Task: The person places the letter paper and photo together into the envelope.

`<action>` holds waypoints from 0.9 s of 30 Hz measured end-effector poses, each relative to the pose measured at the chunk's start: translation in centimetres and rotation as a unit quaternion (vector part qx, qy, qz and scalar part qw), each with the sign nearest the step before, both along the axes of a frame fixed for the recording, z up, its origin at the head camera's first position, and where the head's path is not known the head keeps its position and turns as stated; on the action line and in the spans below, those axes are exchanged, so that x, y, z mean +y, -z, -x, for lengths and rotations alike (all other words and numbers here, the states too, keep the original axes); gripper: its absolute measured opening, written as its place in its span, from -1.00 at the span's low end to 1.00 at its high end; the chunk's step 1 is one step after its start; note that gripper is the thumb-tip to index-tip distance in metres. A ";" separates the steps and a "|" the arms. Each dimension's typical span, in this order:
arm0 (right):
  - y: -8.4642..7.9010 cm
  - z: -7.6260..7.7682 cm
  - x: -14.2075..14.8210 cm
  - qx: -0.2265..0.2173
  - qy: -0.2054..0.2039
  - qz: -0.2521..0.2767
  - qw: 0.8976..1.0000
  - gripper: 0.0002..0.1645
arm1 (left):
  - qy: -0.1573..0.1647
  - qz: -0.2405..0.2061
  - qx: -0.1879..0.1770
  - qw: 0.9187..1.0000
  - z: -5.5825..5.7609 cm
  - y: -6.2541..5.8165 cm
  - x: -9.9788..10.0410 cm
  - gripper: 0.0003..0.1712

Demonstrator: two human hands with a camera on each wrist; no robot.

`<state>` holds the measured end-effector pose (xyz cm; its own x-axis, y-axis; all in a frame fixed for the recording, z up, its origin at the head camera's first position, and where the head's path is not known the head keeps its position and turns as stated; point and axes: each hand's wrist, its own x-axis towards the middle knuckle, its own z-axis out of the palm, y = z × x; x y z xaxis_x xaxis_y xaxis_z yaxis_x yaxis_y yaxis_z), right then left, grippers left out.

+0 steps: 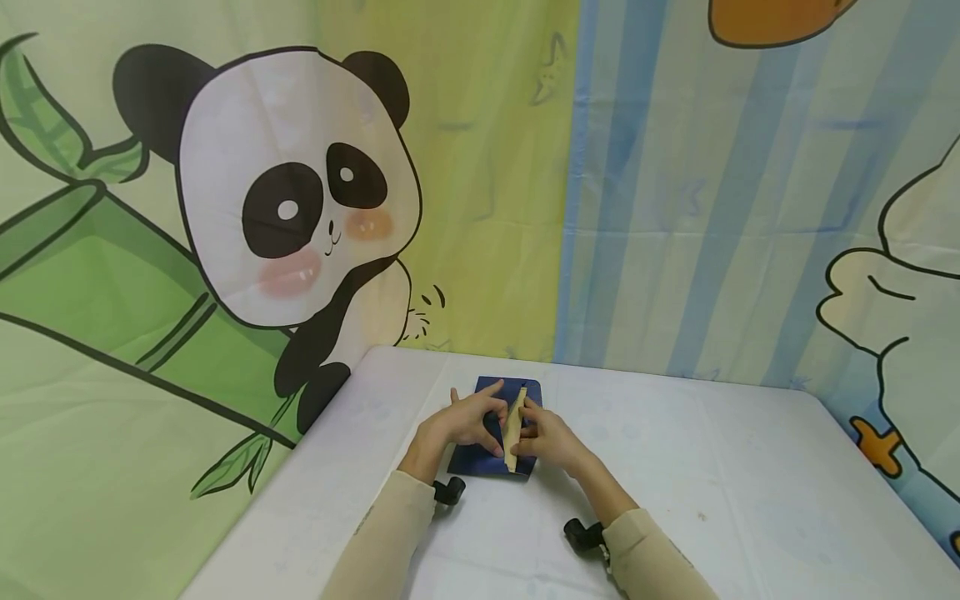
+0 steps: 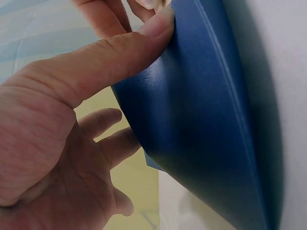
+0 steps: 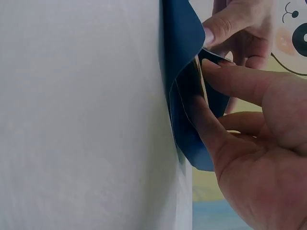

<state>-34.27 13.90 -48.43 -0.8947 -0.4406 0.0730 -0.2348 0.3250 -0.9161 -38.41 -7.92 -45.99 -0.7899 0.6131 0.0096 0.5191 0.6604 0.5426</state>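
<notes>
A dark blue cover (image 1: 472,460) lies partly raised on the table, with a narrow pale-yellow strip (image 1: 513,433) standing along its middle. My left hand (image 1: 468,419) is at the cover's left side. In the left wrist view, its thumb (image 2: 139,45) presses the blue sheet near the edge, the index finger behind it and the other fingers spread. My right hand (image 1: 551,437) pinches the pale strip from the right. The right wrist view shows one finger reaching inside the blue fold (image 3: 184,43) and the thumb (image 3: 230,79) on the strip's other side. What the strip belongs to is unclear.
A white cloth covers the table (image 1: 712,483). Behind it hangs a printed curtain (image 1: 480,208) with a panda and blue stripes. A small black camera mount (image 1: 450,492) sits on the left wrist and another black mount (image 1: 583,536) on the right.
</notes>
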 end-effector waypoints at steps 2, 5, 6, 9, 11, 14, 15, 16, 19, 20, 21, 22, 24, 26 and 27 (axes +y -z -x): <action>0.0 0.0 -0.2 0.005 -0.020 0.006 1.000 -0.10 | 0.000 -0.005 -0.001 1.000 0.0 0.0 0.0 -0.56; 0.1 0.0 -0.4 0.012 -0.028 0.002 1.000 -0.20 | 0.000 -0.008 -0.002 1.000 -0.1 0.0 0.0 -0.56; 0.2 0.0 -0.4 0.014 -0.031 0.001 0.999 -0.22 | 0.000 -0.008 -0.002 1.000 -0.1 0.0 0.0 -0.56; 0.3 0.0 -0.5 0.009 -0.034 -0.004 0.999 -0.23 | -0.001 -0.005 -0.002 1.000 -0.1 0.0 0.0 -0.56; 0.3 -0.1 -0.5 0.004 -0.039 -0.002 0.999 -0.22 | -0.002 -0.003 -0.002 1.000 0.0 0.1 0.0 -0.56; 0.3 -0.2 -0.5 0.002 -0.041 0.006 0.999 -0.13 | -0.003 -0.004 -0.004 1.000 0.1 0.1 0.0 -0.56; 0.3 -0.2 -0.5 0.002 -0.041 0.009 0.999 -0.10 | -0.004 -0.004 -0.004 1.000 0.0 0.0 0.0 -0.56; 0.3 -0.2 -0.5 0.002 -0.041 0.010 0.999 -0.09 | -0.004 -0.004 -0.004 1.000 0.0 0.0 0.0 -0.56; 0.3 -0.2 -0.6 -0.001 -0.040 0.015 0.999 -0.07 | -0.004 -0.003 -0.003 1.000 -0.1 0.0 0.0 -0.55; 0.3 -0.2 -0.6 -0.003 -0.042 0.015 0.999 -0.08 | -0.004 -0.002 -0.003 1.000 -0.1 0.0 0.0 -0.55; 0.3 -0.2 -0.6 -0.005 -0.043 0.015 0.999 -0.08 | -0.003 -0.002 -0.002 1.000 -0.1 0.0 0.0 -0.55; 0.3 -0.2 -0.6 -0.009 -0.046 0.016 0.999 -0.06 | -0.003 -0.002 -0.002 1.000 -0.1 0.0 0.0 -0.54; 0.3 -0.3 -0.7 -0.017 -0.050 0.014 0.999 -0.02 | -0.002 -0.003 -0.002 1.000 -0.1 0.0 -0.1 -0.55; 0.2 -0.4 -0.7 -0.019 -0.048 0.004 0.999 0.03 | -0.002 -0.001 -0.003 1.000 -0.1 0.0 -0.1 -0.55; 0.2 -0.4 -0.7 -0.016 -0.045 -0.002 0.999 0.04 | -0.002 0.000 -0.004 1.000 -0.1 0.0 -0.1 -0.56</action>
<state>-33.84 13.24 -48.62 -0.8534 -0.5196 0.0428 -0.2335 0.3075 -0.9225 -38.30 -8.01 -45.98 -0.7923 0.6101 0.0036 0.5126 0.6625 0.5462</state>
